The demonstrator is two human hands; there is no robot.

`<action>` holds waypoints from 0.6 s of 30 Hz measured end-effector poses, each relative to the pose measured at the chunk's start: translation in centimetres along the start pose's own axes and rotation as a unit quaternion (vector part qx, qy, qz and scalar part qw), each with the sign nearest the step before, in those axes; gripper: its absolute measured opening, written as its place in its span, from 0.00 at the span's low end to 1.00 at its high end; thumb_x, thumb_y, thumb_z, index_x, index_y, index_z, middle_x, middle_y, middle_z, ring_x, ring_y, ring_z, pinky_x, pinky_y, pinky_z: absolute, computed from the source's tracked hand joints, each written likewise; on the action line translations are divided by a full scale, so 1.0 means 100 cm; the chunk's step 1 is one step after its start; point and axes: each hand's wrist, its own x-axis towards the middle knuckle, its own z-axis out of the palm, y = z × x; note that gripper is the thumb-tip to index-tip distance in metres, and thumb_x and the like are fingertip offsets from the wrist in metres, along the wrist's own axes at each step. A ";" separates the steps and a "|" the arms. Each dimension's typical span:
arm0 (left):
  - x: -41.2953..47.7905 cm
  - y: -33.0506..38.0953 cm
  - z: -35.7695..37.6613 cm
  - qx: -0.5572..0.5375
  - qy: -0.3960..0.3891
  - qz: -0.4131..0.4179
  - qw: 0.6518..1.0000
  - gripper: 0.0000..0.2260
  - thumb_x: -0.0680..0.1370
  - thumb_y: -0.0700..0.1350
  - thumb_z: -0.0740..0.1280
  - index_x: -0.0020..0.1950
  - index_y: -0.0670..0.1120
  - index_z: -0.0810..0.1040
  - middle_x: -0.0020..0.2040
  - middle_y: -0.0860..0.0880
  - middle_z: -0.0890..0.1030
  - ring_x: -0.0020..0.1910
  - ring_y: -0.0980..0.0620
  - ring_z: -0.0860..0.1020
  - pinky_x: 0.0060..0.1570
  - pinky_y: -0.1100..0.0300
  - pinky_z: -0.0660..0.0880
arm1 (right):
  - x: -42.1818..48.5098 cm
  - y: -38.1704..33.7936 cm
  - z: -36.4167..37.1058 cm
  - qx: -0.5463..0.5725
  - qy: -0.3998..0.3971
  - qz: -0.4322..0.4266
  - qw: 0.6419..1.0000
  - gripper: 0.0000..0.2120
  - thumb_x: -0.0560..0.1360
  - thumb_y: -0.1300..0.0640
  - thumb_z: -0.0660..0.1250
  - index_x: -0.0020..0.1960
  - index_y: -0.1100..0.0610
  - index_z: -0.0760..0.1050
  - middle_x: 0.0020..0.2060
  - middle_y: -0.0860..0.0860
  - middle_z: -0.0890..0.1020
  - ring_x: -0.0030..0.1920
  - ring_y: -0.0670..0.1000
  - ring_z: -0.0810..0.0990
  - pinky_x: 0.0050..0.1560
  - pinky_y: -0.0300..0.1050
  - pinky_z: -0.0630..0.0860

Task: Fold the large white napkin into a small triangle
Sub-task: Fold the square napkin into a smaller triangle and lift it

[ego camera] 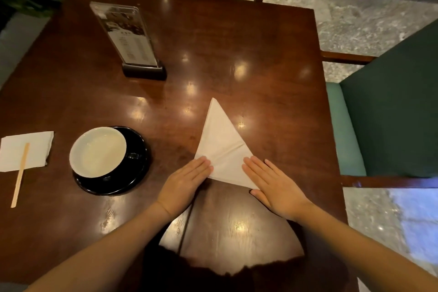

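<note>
The white napkin (pixel 222 144) lies flat on the dark wooden table (pixel 260 66) as a triangle, its sharp tip pointing away from me. My left hand (pixel 184 185) rests palm down with the fingers together, the fingertips on the napkin's near left corner. My right hand (pixel 272 185) lies flat as well, covering the near right corner. Neither hand grips anything; both press the paper down.
A white cup on a black saucer (pixel 110 161) stands left of the napkin. Further left lie a second folded napkin (pixel 26 149) and a wooden stirrer (pixel 20 175). An upright menu stand (pixel 132 40) is at the back left. Green chairs (pixel 391 106) flank the table.
</note>
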 end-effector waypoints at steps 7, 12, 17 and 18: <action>0.003 0.005 -0.006 0.076 -0.048 -0.007 0.996 0.23 0.81 0.56 0.50 0.57 0.40 0.75 0.55 0.46 0.77 0.54 0.49 0.76 0.52 0.53 0.76 | -0.028 -0.007 -0.011 0.024 0.088 0.007 0.996 0.26 0.66 0.62 0.75 0.62 0.63 0.75 0.58 0.57 0.80 0.54 0.56 0.80 0.50 0.48 0.80; 0.008 0.012 -0.012 0.005 -0.034 -0.027 0.999 0.15 0.79 0.39 0.54 0.54 0.37 0.78 0.48 0.46 0.74 0.47 0.50 0.71 0.38 0.56 0.77 | -0.030 -0.010 -0.007 0.032 0.088 0.026 0.995 0.26 0.61 0.68 0.73 0.58 0.61 0.73 0.55 0.55 0.77 0.48 0.54 0.76 0.44 0.45 0.78; 0.006 0.018 -0.015 0.025 0.019 -0.019 0.999 0.14 0.73 0.37 0.57 0.50 0.38 0.82 0.45 0.43 0.82 0.52 0.47 0.74 0.50 0.55 0.76 | -0.021 0.003 -0.034 0.093 0.108 -0.004 0.990 0.16 0.63 0.68 0.73 0.50 0.59 0.76 0.48 0.52 0.79 0.45 0.52 0.76 0.43 0.40 0.75; 0.004 0.018 -0.014 0.029 0.029 -0.021 0.999 0.13 0.75 0.39 0.59 0.50 0.39 0.82 0.45 0.44 0.81 0.52 0.47 0.74 0.53 0.56 0.74 | -0.016 0.006 -0.044 0.126 0.120 0.000 0.985 0.14 0.66 0.67 0.70 0.50 0.59 0.76 0.48 0.52 0.79 0.46 0.51 0.76 0.44 0.39 0.74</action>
